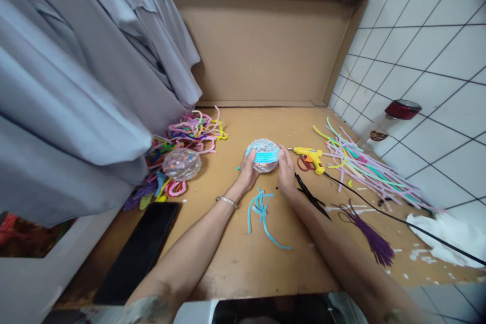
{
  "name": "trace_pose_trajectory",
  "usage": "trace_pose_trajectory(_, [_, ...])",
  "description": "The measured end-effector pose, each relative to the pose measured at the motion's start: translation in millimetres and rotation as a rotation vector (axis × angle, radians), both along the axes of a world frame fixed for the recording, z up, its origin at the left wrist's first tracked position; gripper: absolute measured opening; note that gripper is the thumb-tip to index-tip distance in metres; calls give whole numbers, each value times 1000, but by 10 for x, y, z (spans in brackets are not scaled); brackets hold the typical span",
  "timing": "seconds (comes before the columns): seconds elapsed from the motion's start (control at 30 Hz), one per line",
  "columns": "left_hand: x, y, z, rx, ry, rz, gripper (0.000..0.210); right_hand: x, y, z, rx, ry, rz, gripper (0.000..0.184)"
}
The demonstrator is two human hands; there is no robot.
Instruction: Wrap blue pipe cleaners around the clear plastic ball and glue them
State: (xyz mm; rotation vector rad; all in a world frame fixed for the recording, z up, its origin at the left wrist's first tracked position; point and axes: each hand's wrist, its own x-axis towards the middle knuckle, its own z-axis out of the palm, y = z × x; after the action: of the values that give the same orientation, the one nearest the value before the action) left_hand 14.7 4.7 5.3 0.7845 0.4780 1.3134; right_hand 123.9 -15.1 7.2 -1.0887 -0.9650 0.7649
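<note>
Between my two hands is a clear, round ball-like piece (265, 167) filled with coloured bits, a band of blue pipe cleaners (265, 156) across its side. My left hand (248, 171) grips it from the left, thumb on the blue band. From the right, my right hand (286, 168) holds the other side with its fingers against it. Loose blue pipe cleaners (260, 207) lie on the table just below my hands. A second clear, round piece (182, 164) with coloured bits rests to the left.
A yellow glue gun (309, 156) with a black cord lies right of my hands, near red-handled scissors (304, 163). Pipe cleaners (372, 169), a purple tassel (374, 240) and a jar (387, 124) are further right. A black phone (138, 253) and grey cloth (87, 86) are left.
</note>
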Motion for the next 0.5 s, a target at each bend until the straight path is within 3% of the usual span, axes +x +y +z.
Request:
trace_pose_trajectory(0.23, [-17,10,30,-32,8,-7,64,-92,-62,-31,44,6,131,86])
trace_pose_trajectory(0.5, [-60,0,79,-75,14,-52,54,-34,-51,65,97,94,180,72])
